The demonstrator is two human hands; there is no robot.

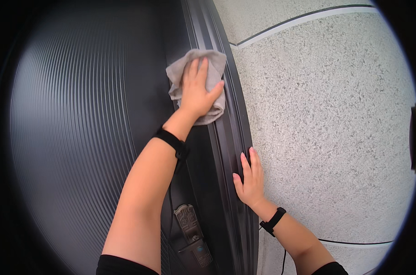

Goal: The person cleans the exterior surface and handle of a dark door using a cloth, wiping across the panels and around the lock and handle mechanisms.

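My left hand (197,91) presses a light grey cloth (215,63) flat against a dark door (146,68), near its ridged frame. The fingers are spread over the cloth, and the thumb lies towards the frame. My right hand (251,182) rests with fingers apart on the outer edge of the dark door frame (233,137), lower down, and holds nothing. An ornate metal door handle plate (190,227) with a lock sits on the door below my left hand, to the right of my left forearm.
Finely ribbed panelling (74,120) covers the door's left part. A speckled pale wall (331,120) with dark and white joint lines adjoins the frame on the right. A dark object (414,137) shows at the far right rim. Thin black cables hang near both arms.
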